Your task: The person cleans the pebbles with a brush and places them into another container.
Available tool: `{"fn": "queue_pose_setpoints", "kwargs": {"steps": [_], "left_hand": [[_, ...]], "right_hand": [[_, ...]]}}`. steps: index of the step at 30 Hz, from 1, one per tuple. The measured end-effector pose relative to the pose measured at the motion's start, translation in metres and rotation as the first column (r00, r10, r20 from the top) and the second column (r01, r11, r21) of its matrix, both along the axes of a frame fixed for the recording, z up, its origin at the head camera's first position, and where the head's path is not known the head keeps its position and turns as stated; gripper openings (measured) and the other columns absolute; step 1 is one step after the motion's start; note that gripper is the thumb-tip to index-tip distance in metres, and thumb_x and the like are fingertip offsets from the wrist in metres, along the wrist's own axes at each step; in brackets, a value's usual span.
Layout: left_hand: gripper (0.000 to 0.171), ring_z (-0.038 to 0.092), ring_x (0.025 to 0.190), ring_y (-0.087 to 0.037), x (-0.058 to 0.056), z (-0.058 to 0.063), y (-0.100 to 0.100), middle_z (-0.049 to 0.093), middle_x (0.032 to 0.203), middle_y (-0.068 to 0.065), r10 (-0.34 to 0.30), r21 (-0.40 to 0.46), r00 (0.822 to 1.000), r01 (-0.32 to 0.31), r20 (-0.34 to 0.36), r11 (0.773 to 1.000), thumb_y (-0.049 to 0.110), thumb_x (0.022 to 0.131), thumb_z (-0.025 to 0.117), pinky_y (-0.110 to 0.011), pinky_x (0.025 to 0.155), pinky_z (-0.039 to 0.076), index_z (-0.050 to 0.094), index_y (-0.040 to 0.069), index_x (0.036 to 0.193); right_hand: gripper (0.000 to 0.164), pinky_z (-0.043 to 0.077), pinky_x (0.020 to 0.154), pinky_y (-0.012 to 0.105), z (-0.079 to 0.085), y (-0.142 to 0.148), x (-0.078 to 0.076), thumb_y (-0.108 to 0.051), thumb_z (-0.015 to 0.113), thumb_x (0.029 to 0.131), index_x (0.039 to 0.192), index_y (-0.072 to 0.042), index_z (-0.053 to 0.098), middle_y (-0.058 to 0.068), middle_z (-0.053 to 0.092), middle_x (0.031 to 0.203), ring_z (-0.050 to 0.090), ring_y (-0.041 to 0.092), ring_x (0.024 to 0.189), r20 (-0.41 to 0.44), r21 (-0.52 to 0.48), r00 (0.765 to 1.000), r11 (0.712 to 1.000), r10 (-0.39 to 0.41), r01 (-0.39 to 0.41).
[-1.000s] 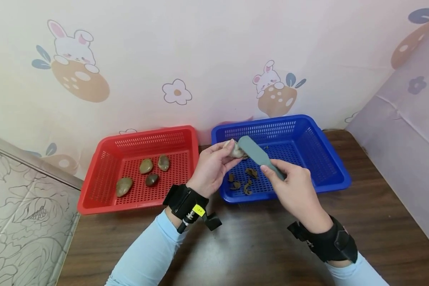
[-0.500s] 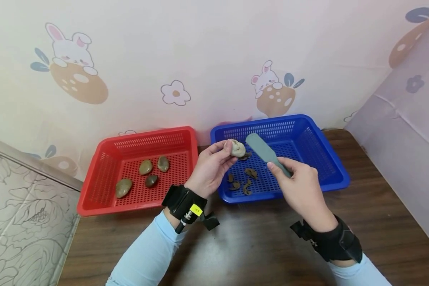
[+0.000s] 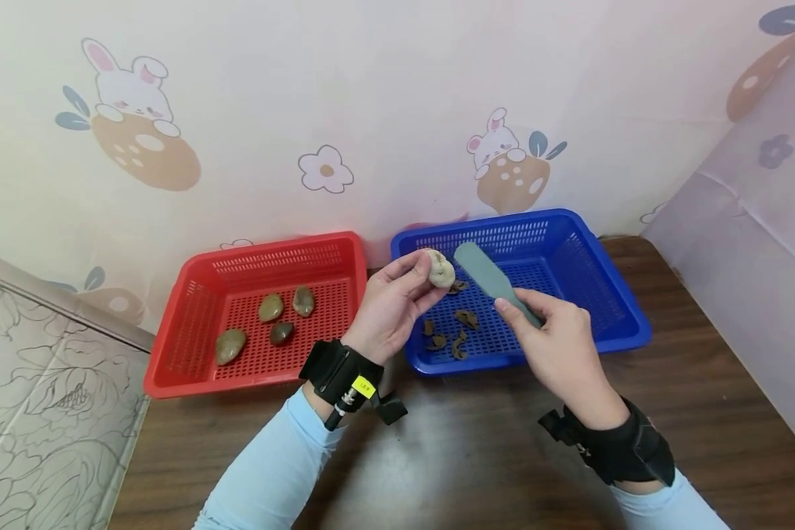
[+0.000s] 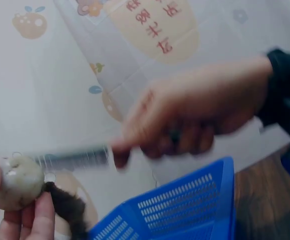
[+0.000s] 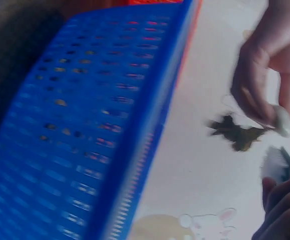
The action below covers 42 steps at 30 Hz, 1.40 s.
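My left hand [image 3: 394,302] pinches a pale, roundish lump [image 3: 442,269] with a fold in its face, between thumb and fingers over the blue basket. A dark ragged piece [image 4: 67,207] hangs beside the lump in the left wrist view. My right hand [image 3: 550,335] grips the handle of a flat grey-green brush [image 3: 482,269] with a rounded end. Pale bristles [image 5: 273,166] show under its back in the right wrist view. In the head view the brush stands a little right of the lump, apart from it. The left wrist view blurs the brush.
A blue basket [image 3: 619,343] stands under the hands, with several brown ragged scraps [image 3: 459,344] on its floor. Left of it, a red basket [image 3: 172,389] holds several smooth, stone-like brown-green pieces [image 3: 230,346]. Both stand on a dark wooden table [image 3: 450,456] against a patterned wall.
The brush has moved away from the lump to the right, opening a gap. The left hand has raised and turned the lump slightly, so more of its pale face shows.
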<state>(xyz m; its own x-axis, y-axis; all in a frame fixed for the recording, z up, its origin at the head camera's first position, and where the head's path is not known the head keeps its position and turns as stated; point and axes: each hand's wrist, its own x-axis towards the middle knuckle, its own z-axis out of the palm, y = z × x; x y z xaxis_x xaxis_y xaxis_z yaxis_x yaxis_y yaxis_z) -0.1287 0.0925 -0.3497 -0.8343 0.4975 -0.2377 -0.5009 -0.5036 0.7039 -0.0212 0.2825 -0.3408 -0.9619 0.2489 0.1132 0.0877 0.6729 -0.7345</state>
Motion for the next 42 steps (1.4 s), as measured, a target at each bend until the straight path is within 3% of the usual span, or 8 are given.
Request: {"fn": "queue_pose_setpoints", "kwargs": {"steps": [3, 6, 12, 16, 21, 26, 34, 42], "left_hand": [[0.037, 0.064, 0.105, -0.022, 0.000, -0.001, -0.001, 0.063, 0.119, -0.013, 0.002, -0.056, 1.000, -0.003, -0.019, 0.998, 0.025, 0.087, 0.064, -0.038, 0.091, 0.051, 0.062, 0.008, 0.120], [0.038, 0.065, 0.102, -0.022, 0.000, -0.003, -0.001, 0.064, 0.118, -0.013, -0.008, -0.092, 0.999, 0.004, -0.039, 0.996, 0.025, 0.087, 0.064, -0.038, 0.091, 0.052, 0.062, 0.007, 0.121], [0.038, 0.065, 0.101, -0.021, 0.002, -0.005, 0.000, 0.064, 0.117, -0.014, -0.030, -0.114, 0.998, 0.023, -0.063, 0.993, 0.025, 0.087, 0.065, -0.036, 0.091, 0.052, 0.062, 0.005, 0.120], [0.037, 0.066, 0.099, -0.020, 0.001, -0.005, -0.001, 0.066, 0.114, -0.012, -0.022, -0.162, 0.997, 0.009, -0.079, 0.987, 0.027, 0.086, 0.066, -0.035, 0.092, 0.052, 0.064, 0.008, 0.118], [0.034, 0.065, 0.090, -0.016, 0.001, -0.005, -0.003, 0.068, 0.106, -0.008, -0.009, -0.216, 0.997, -0.007, -0.073, 0.976, 0.029, 0.086, 0.067, -0.028, 0.085, 0.053, 0.066, 0.010, 0.114], [0.035, 0.066, 0.094, -0.018, 0.000, -0.005, -0.002, 0.067, 0.110, -0.009, 0.016, -0.148, 0.999, -0.022, -0.041, 0.989, 0.025, 0.087, 0.066, -0.031, 0.089, 0.053, 0.062, 0.007, 0.117], [0.033, 0.060, 0.113, -0.023, 0.000, -0.006, 0.003, 0.062, 0.121, -0.015, -0.019, 0.052, 1.000, 0.019, 0.004, 0.998, 0.017, 0.094, 0.055, -0.035, 0.098, 0.048, 0.058, 0.002, 0.123], [0.034, 0.057, 0.117, -0.021, 0.000, -0.002, 0.004, 0.056, 0.125, -0.012, -0.030, 0.052, 0.999, 0.028, 0.032, 0.998, 0.016, 0.093, 0.056, -0.033, 0.098, 0.048, 0.055, 0.008, 0.126]], "right_hand": [[0.042, 0.039, 0.042, 0.025, 0.003, -0.001, -0.001, -0.049, 0.053, 0.090, 0.116, -0.018, 0.065, 0.004, 0.066, 0.085, 0.052, 0.016, 0.062, -0.047, -0.017, 0.999, 1.000, 0.018, -0.019], [0.042, 0.040, 0.044, 0.025, 0.003, -0.004, -0.004, -0.050, 0.053, 0.090, 0.116, -0.019, 0.065, 0.003, 0.065, 0.082, 0.052, 0.015, 0.062, -0.028, -0.029, 0.998, 0.998, 0.054, -0.055], [0.051, 0.037, 0.040, 0.024, -0.001, -0.001, -0.005, -0.053, 0.050, 0.091, 0.120, -0.013, 0.063, 0.008, 0.064, 0.081, 0.049, 0.015, 0.054, 0.006, 0.042, 1.000, 0.999, -0.016, 0.016], [0.048, 0.040, 0.043, 0.025, -0.002, -0.001, -0.003, -0.052, 0.052, 0.090, 0.119, -0.015, 0.064, 0.006, 0.068, 0.087, 0.052, 0.016, 0.061, -0.021, -0.003, 1.000, 1.000, 0.006, -0.006], [0.053, 0.039, 0.042, 0.025, -0.006, -0.002, -0.003, -0.054, 0.050, 0.090, 0.122, -0.013, 0.062, 0.007, 0.067, 0.087, 0.052, 0.017, 0.058, 0.050, 0.005, 0.999, 1.000, 0.021, -0.021], [0.050, 0.043, 0.045, 0.023, -0.007, -0.001, 0.000, -0.051, 0.051, 0.091, 0.120, -0.012, 0.063, 0.009, 0.068, 0.094, 0.055, 0.018, 0.065, 0.002, 0.025, 1.000, 0.999, -0.025, 0.025], [0.039, 0.043, 0.049, 0.024, -0.010, -0.011, 0.001, -0.046, 0.054, 0.091, 0.116, -0.018, 0.065, 0.003, 0.068, 0.086, 0.054, 0.015, 0.066, -0.054, -0.054, 0.997, 0.997, 0.050, -0.053], [0.037, 0.042, 0.051, 0.023, -0.007, -0.010, 0.003, -0.042, 0.056, 0.091, 0.116, -0.016, 0.066, 0.005, 0.071, 0.092, 0.054, 0.014, 0.067, -0.054, -0.107, 0.996, 0.992, 0.067, -0.072]]}}
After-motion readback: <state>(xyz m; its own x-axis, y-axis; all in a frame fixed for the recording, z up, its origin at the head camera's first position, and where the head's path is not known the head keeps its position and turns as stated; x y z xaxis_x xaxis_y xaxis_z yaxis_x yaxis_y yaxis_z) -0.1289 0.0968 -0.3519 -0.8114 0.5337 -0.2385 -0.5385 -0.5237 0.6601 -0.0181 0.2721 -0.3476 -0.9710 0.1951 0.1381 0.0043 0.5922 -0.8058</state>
